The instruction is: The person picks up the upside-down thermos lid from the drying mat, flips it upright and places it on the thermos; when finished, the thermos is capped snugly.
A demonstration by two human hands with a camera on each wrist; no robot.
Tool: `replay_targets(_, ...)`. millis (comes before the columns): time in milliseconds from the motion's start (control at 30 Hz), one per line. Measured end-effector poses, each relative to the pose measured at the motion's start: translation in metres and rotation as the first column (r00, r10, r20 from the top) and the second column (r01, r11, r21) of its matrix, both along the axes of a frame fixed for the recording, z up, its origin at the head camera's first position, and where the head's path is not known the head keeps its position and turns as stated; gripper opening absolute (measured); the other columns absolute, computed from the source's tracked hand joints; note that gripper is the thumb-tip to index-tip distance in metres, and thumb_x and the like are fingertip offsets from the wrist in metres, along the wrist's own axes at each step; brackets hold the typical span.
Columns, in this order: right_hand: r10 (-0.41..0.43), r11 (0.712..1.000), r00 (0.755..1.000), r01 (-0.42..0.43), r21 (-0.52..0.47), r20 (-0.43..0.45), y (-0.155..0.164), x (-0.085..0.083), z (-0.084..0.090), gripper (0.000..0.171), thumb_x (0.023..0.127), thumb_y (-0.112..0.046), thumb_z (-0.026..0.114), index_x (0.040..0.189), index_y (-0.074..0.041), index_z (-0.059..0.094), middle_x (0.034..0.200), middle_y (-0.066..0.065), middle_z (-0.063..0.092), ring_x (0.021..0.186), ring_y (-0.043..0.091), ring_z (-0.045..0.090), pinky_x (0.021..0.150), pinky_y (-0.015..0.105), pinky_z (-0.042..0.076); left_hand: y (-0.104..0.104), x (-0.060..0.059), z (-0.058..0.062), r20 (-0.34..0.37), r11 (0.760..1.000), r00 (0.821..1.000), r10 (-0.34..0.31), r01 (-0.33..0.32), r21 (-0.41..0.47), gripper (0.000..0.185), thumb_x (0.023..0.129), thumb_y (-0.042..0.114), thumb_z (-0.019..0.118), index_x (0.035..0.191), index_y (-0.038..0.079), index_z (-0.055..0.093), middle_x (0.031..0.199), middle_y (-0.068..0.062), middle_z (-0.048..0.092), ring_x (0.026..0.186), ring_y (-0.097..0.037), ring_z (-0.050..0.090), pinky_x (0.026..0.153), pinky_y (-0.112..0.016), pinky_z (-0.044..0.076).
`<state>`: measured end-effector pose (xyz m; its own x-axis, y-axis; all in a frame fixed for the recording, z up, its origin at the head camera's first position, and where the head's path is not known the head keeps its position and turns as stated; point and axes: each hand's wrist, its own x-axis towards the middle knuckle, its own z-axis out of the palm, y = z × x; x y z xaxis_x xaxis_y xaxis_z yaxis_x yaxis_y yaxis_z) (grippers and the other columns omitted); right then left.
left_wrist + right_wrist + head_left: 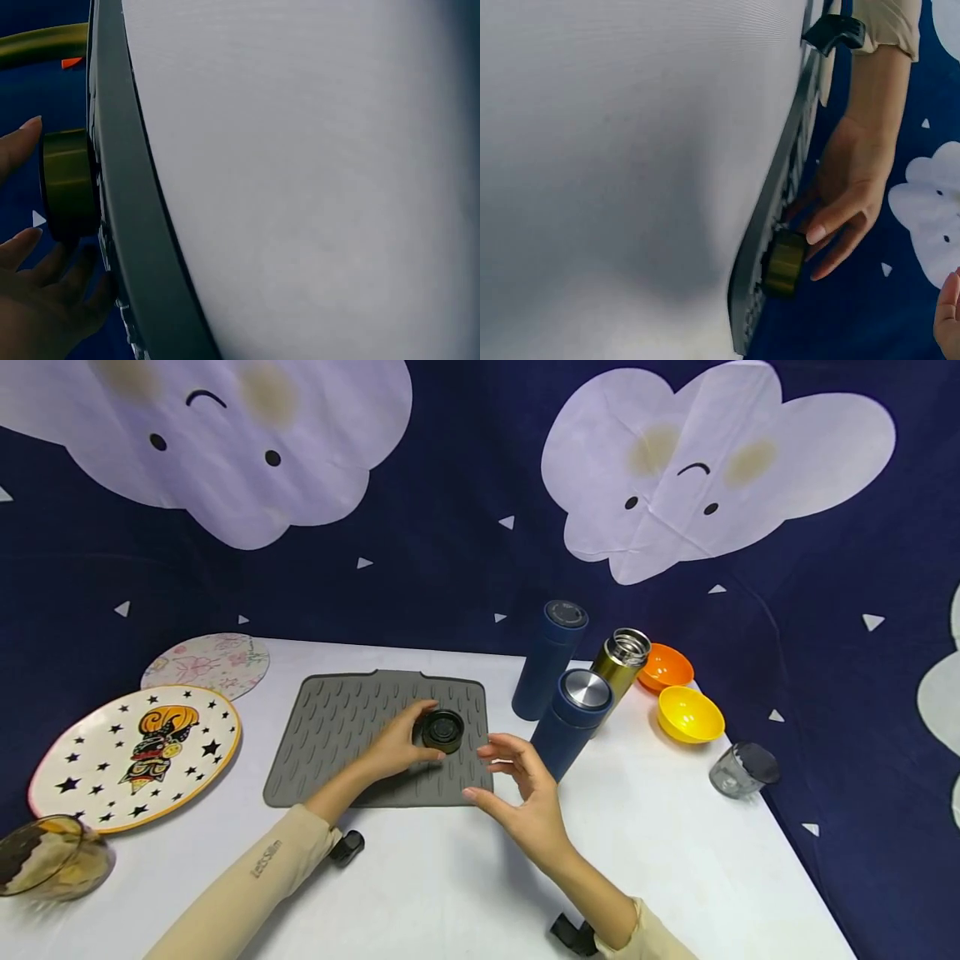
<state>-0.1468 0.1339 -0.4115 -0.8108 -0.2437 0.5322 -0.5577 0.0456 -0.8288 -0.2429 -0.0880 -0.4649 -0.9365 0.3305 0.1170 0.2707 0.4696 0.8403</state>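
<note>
A round bottle lid (442, 731), with a black top and an olive-gold side, sits on the grey ribbed mat (321, 739). My left hand (397, 743) is just left of it, thumb and index finger spread to either side. Seen from the right wrist, the left hand's (851, 191) fingers are loosely extended right beside the lid (784, 264). To the right of the lid my right hand (528, 797) hovers with fingers parted and bent a little, nothing between them. A gold thermos (621, 662) without a lid stands behind a blue thermos with a steel top (576, 718).
Another blue thermos (551, 652) stands farther back. Orange (665, 667) and yellow (690, 716) bowls and a glass (738, 770) are at the right edge. On the left lie a star-patterned plate (97, 739), a floral plate (217, 662) and an amber glass (82, 868).
</note>
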Motion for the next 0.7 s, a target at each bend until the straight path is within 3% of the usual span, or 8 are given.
replay_targets(233,-0.012,1.000,0.994,0.010,0.028,0.105,-0.008,-0.011,-0.010,0.058,0.080,0.005,0.078,0.131,0.001,0.051,0.117,0.024,0.061,0.111,0.023,0.061,0.094,0.030,0.052,0.008,-0.002,-0.001,-0.007,0.993,0.999,0.050,-0.051,-0.109,0.088,0.076,0.014,0.085,0.148,-0.002,0.037,0.144,-0.026,0.048,0.134,-0.045,0.044,0.110,-0.063,0.033)
replay_targets(500,-0.038,0.997,0.984,0.027,0.066,0.173,-0.008,-0.020,-0.015,0.060,0.081,0.000,0.078,0.134,-0.003,0.051,0.121,0.027,0.060,0.111,0.032,0.060,0.092,0.030,0.052,0.017,-0.006,0.000,-0.043,0.958,0.992,0.117,-0.124,-0.259,0.084,0.077,0.024,0.086,0.145,0.000,0.044,0.143,-0.023,0.052,0.131,-0.045,0.048,0.107,-0.061,0.038)
replay_targets(700,-0.068,0.995,0.968,0.047,0.091,0.243,-0.009,-0.025,-0.019,0.058,0.082,-0.004,0.078,0.134,-0.003,0.052,0.121,0.027,0.060,0.112,0.035,0.060,0.092,0.034,0.053,0.017,-0.004,0.000,-0.071,0.959,0.986,0.152,-0.164,-0.230,0.077,0.072,0.022,0.089,0.136,0.003,0.050,0.126,-0.022,0.063,0.117,-0.041,0.059,0.097,-0.057,0.046)
